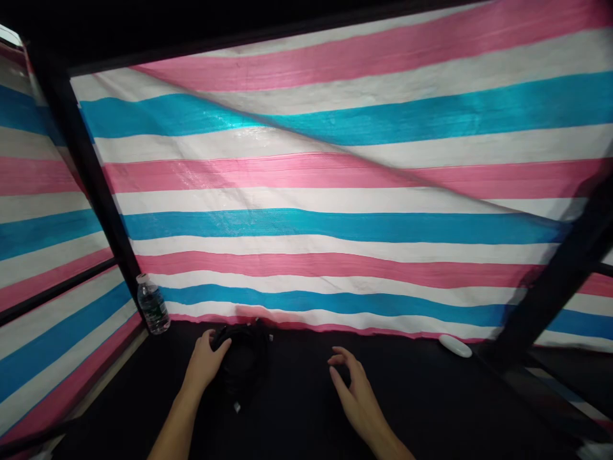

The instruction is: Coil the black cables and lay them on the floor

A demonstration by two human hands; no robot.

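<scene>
A coiled black cable [261,358] lies on the black tabletop [292,421], with a pale connector end showing at the near side of the loop and more ends at the far side. My left hand [208,354] is at the coil's left edge, thumb and fingers closed around part of it. To the right of the coil and apart from it is my right hand [352,386]. Its fingers are curved, a gap shows between thumb and fingertips, and nothing is in it.
A clear water bottle [153,306] stands at the back left corner by a dark post [90,166]. Near the back right edge lies a white rounded object [454,345], perhaps a mouse. Striped pink, blue and white sheeting [306,223] hangs behind the table.
</scene>
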